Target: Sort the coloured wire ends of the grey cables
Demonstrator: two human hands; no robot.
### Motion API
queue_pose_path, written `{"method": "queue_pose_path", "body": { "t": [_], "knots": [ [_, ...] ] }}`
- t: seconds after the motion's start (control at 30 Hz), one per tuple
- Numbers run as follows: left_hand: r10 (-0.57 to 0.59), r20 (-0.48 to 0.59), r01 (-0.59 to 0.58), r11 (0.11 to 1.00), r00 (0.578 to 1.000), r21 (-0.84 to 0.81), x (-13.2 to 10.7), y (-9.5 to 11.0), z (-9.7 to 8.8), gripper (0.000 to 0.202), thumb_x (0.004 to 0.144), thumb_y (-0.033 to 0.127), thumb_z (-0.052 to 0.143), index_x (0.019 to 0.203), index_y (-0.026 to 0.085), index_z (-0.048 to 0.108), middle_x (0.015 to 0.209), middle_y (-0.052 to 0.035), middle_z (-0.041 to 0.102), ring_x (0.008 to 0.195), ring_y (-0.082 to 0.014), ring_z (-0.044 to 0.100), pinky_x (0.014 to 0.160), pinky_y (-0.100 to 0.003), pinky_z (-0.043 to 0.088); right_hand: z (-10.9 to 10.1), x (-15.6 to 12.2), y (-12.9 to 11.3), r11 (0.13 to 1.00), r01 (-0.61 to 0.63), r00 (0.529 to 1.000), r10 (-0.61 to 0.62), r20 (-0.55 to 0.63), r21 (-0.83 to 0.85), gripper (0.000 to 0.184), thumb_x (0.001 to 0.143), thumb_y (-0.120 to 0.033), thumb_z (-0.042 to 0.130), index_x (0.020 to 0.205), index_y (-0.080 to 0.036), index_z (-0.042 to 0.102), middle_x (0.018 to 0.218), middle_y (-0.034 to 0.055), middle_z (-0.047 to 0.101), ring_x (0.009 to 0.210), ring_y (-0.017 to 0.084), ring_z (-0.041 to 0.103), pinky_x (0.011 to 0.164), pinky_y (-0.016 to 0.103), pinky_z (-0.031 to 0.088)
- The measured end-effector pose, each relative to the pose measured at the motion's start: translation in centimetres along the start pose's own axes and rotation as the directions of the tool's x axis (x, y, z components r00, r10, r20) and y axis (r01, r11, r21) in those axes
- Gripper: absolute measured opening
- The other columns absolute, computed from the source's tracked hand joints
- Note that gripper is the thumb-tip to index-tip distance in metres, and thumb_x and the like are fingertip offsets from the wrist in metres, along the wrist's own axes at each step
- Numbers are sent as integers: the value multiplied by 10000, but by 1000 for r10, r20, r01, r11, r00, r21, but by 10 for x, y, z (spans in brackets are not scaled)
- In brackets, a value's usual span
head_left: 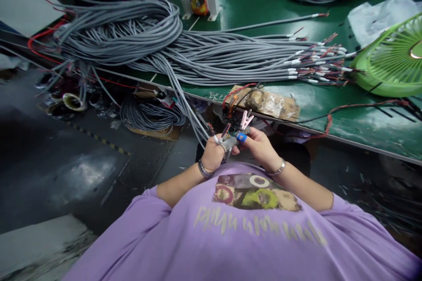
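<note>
Left hand (212, 153) and right hand (261, 145) both pinch one grey cable (189, 112) end at 6 o'clock of the table (362, 127), pink clip (245, 119) just above, stripped-end bundle (231, 57) lying at 12 o'clock, fan (392, 57) at 2.

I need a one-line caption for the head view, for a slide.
Left hand and right hand pinch stripped ends of thin grey cables beside the green workbench carrying a large grey cable bundle.
</note>
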State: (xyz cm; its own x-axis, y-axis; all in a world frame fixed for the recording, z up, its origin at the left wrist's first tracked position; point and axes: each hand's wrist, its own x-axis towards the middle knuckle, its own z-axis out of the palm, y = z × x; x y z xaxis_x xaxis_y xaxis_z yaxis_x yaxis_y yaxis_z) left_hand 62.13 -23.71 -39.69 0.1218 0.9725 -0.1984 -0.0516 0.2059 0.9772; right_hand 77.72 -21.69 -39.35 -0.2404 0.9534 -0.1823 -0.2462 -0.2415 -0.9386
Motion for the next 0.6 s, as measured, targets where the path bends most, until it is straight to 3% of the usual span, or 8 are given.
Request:
{"method": "queue_pose_path", "body": {
  "t": [0.3, 0.6],
  "knots": [
    [-16, -88, 13, 999, 996, -33, 1, 1, 3, 365, 761, 483, 722, 633, 149, 653, 583, -50, 692, 504, -125, 602, 478, -227, 409, -4, -2, 4, 997, -41, 999, 41, -4, 61, 362, 643, -463, 851, 738, -183, 643, 645, -19, 601, 548, 95, 488, 531, 246, 396],
    [38, -64, -40, 999, 997, -21, 0, -1, 3, 358, 787, 470, 711, 627, 155, 655, 587, -42, 695, 499, -117, 599, 488, -228, 426, 0, -2, 2, 997, -30, 999, 32, -21, 72, 349, 644, -445, 853, 740, -189, 637, 632, -28, 596, 533, 87, 471, 531, 247, 381]
  ]
}}
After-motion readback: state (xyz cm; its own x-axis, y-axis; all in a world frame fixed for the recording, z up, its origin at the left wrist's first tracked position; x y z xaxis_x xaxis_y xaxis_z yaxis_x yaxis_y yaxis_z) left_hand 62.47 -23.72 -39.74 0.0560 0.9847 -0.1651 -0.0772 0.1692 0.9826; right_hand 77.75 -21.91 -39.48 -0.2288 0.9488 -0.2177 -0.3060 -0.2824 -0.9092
